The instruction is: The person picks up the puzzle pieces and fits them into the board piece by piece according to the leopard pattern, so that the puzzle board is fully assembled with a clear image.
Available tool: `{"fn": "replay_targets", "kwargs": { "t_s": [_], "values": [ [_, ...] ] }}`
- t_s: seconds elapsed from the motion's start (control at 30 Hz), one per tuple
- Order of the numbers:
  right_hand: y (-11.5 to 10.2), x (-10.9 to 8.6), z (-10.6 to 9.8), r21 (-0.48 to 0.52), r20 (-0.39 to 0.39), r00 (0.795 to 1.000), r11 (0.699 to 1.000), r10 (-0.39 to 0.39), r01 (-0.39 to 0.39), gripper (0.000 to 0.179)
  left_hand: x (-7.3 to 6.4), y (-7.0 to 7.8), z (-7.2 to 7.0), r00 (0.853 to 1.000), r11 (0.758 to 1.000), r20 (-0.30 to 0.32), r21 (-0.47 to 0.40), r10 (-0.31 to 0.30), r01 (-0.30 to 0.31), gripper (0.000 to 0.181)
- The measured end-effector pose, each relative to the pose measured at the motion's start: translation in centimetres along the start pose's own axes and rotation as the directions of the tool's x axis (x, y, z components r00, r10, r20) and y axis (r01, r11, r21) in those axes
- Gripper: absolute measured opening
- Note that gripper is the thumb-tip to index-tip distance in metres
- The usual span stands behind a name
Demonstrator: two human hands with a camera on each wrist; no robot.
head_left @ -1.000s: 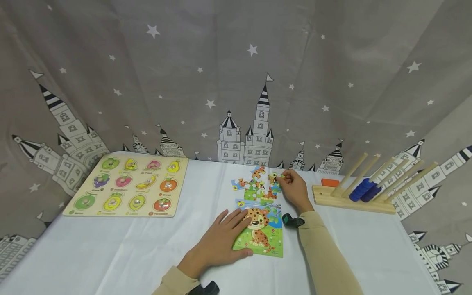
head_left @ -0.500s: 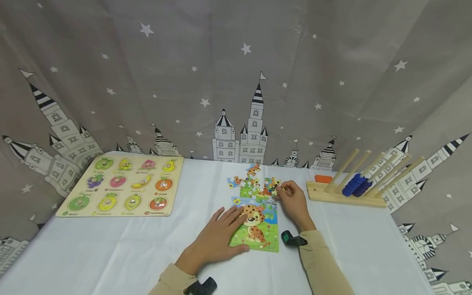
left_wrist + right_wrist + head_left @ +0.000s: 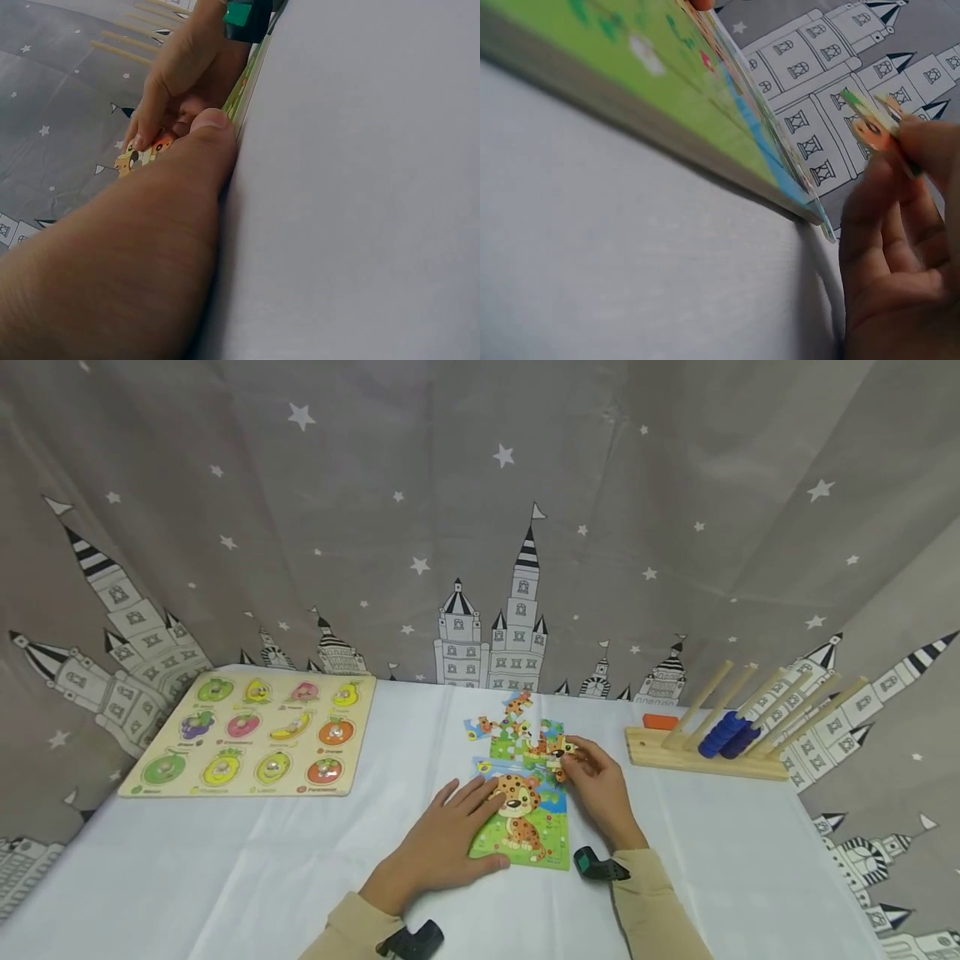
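My left hand (image 3: 442,837) lies flat with spread fingers on the left side of a leopard picture board (image 3: 517,852), thumb along its lower left edge. Between thumb and fingertips, my right hand (image 3: 603,797) pinches a jigsaw piece (image 3: 558,760) printed with part of a leopard's face. That piece is raised and tilted near the board's upper right corner; the right wrist view shows its edge pointing up from the fingers (image 3: 862,199). Beyond the board sit several partly joined jigsaw pieces (image 3: 501,747), with a loose blue-edged piece (image 3: 476,727) left of them and an orange leopard piece (image 3: 517,702) behind.
A wooden fruit peg puzzle (image 3: 255,752) lies on the left of the white-covered table (image 3: 300,860). To the right stands a wooden peg rack (image 3: 705,757) with blue beads (image 3: 722,735), an orange block (image 3: 661,722) behind it. A grey castle-print curtain (image 3: 360,460) hangs behind.
My right hand has drawn the leopard-face piece back from beside the joined pieces toward the board's upper right corner, turning it. The left hand stays on the board; the head view has shifted slightly.
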State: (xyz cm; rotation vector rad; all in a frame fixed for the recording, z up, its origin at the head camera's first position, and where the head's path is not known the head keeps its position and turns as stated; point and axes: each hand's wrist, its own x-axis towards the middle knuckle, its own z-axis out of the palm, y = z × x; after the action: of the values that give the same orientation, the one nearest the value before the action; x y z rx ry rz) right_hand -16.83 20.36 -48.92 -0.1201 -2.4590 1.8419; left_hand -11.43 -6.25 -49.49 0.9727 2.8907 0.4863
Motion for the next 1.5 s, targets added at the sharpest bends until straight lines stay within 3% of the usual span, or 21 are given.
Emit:
{"fn": "replay_targets", "kwargs": {
  "t_s": [0.2,0.37,0.47,0.63,0.73,0.83,1.1,1.2,1.33,1.5],
  "values": [
    [-1.7,-1.7,0.5,0.014,0.18,0.983,1.0,0.019,-0.022,0.022,-0.1,0.0,0.1,1.0,1.0,-0.007,0.009,-0.002,0.002,0.089],
    [-2.7,-2.8,1.3,-0.143,0.317,0.948,0.988,-0.01,0.058,0.019,0.0,0.0,-0.2,1.0,1.0,-0.012,0.016,-0.005,0.005,0.092],
    [-3.1,-3.3,1.7,-0.272,0.317,0.948,0.955,-0.027,0.118,0.017,0.0,0.0,-0.1,1.0,1.0,-0.013,0.009,-0.003,0.003,0.094],
    [-3.5,-3.8,2.4,-0.48,0.263,0.96,0.85,-0.097,0.218,0.015,0.0,0.0,-0.1,1.0,1.0,-0.019,0.018,0.006,-0.005,0.094],
    [-3.8,-3.9,2.6,-0.539,0.255,0.958,0.802,-0.135,0.256,0.015,0.0,0.0,-0.1,1.0,1.0,-0.027,0.022,0.01,-0.009,0.093],
    [-3.9,-3.9,2.6,-0.562,0.282,0.947,0.774,-0.153,0.292,0.015,0.0,0.0,-0.1,0.999,1.0,-0.03,0.019,0.014,-0.014,0.091],
    [-4.2,-3.8,1.7,-0.549,0.404,0.909,0.769,-0.101,0.329,0.03,0.1,0.0,0.0,0.999,1.0,-0.029,0.016,0.02,-0.019,0.087],
    [-4.1,-3.7,1.8,-0.561,0.432,0.897,0.752,-0.092,0.347,0.03,0.1,0.1,-0.1,0.999,1.0,-0.027,0.007,0.02,-0.02,0.084],
    [-4.1,-3.7,1.9,-0.579,0.447,0.89,0.729,-0.092,0.366,0.026,0.0,0.1,-0.2,1.0,1.0,-0.023,-0.002,0.019,-0.019,0.079],
    [-4.3,-3.8,2.0,-0.593,0.444,0.893,0.727,-0.065,0.348,0.029,0.0,0.1,-0.2,0.999,1.0,-0.023,-0.01,0.025,-0.025,0.075]
  ]
}}
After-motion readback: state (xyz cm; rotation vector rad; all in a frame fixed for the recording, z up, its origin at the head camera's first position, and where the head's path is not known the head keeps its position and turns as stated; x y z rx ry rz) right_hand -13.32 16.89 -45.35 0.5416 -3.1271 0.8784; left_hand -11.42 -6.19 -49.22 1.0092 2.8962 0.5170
